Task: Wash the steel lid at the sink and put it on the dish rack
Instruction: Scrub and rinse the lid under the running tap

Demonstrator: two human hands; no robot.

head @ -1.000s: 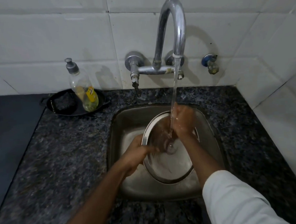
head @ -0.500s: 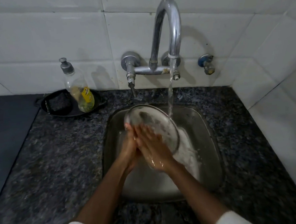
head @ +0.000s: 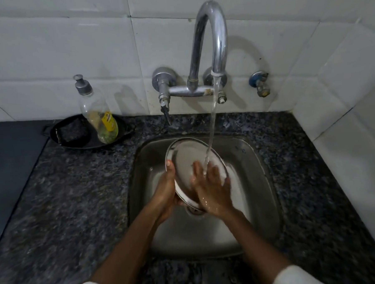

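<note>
The round steel lid (head: 187,157) is tilted up on edge over the steel sink (head: 255,166). My left hand (head: 166,190) grips its left rim from behind, thumb on the edge. Spread flat against the lid's face, my right hand (head: 210,188) is wet. Water runs from the curved tap (head: 216,38) and lands on the lid just above my right fingers. The lid's lower edge is hidden by my hands. No dish rack is in view.
A soap bottle (head: 98,116) leans in a black pan (head: 125,134) with a dark scrubber (head: 73,132) at the back left. Dark granite counter (head: 66,202) surrounds the sink. White tiled walls stand behind and at the right, with a small valve (head: 259,83).
The lid went from lying flat under the stream to tilted on edge, held at the left. My right hand came off the far rim and now rubs the lid's face.
</note>
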